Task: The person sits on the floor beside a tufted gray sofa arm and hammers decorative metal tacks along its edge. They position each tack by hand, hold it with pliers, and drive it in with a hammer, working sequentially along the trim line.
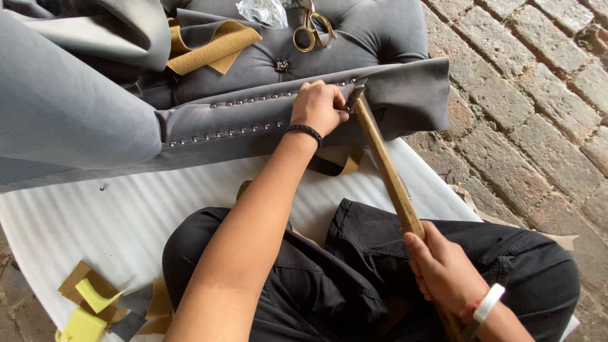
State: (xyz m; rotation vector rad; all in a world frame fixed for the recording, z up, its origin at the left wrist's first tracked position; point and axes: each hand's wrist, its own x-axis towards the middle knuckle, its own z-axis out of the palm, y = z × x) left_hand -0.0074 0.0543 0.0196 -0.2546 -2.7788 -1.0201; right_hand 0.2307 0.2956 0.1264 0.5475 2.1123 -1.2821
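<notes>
Left hand (318, 106) pinches a stud on the smooth grey cushion (266, 120); right hand (443, 266), at five o'clock, grips the wooden hammer (383, 161).

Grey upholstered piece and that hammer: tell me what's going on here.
A seated person works on a grey padded panel edged with rows of metal studs. The left hand pinches something at the stud line, while the right hand grips a wooden-handled hammer, its head at that spot. Scissors lie on top.

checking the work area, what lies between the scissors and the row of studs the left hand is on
In the head view, a jewelled button sits in the tufted grey cushion between the scissors and the stud row by the left hand.
</notes>
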